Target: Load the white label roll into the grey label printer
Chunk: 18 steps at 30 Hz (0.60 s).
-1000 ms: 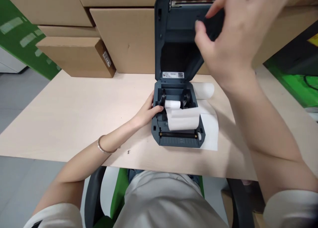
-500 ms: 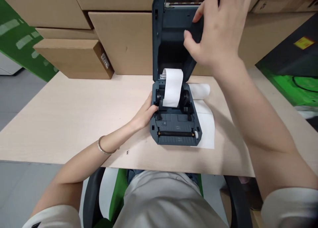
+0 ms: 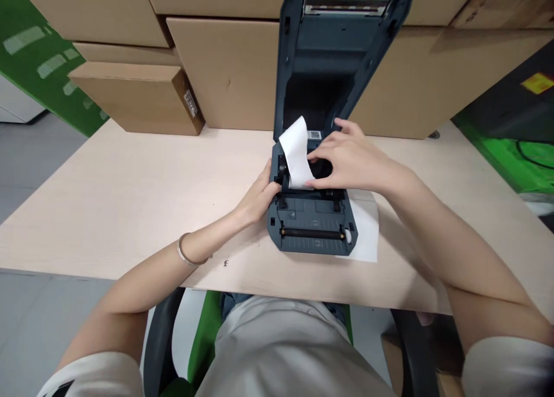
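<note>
White paper strip [image 3: 296, 153] at parted right fingers [image 3: 324, 151] (hold unclear), partly hidden left fingers [image 3: 272, 188] clasped on printer [image 3: 314, 212]

Bare forearms [image 3: 220, 231] cross the near edge of the tabletop [image 3: 130, 212], left hand [image 3: 257, 199] clasping, right hand [image 3: 348, 163] curved like a C.

- Lid [image 3: 320, 56]: top cut off above.
- White sheet [image 3: 367, 229]: partly hidden by the printer [image 3: 315, 247].
- Dark mark [image 3: 225, 263] near front edge of tabletop [image 3: 130, 224]: too small to read.

Pale short-sleeved shirt [image 3: 294, 351], slim bracelet [image 3: 179, 250], apparently blue trousers [image 3: 230, 306]
</note>
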Available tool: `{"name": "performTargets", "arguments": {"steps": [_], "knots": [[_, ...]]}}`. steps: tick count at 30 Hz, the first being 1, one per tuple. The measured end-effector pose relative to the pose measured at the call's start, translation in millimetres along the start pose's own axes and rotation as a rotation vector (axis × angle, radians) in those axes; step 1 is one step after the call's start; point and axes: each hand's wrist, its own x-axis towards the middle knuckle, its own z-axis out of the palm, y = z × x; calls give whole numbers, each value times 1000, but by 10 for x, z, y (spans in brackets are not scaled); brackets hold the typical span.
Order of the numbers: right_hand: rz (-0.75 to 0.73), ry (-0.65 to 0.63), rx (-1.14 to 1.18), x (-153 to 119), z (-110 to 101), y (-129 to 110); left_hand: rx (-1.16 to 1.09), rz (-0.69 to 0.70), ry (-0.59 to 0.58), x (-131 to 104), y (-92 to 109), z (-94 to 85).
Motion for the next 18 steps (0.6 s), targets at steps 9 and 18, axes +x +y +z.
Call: {"name": "performTargets", "arguments": {"steps": [9, 18], "knots": [[47, -256, -56, 353, 186, -170, 163, -81, 44, -21, 58, -20], [178, 308, 148, -494, -476, 142, -1, 53, -16, 1, -85, -23]]}}
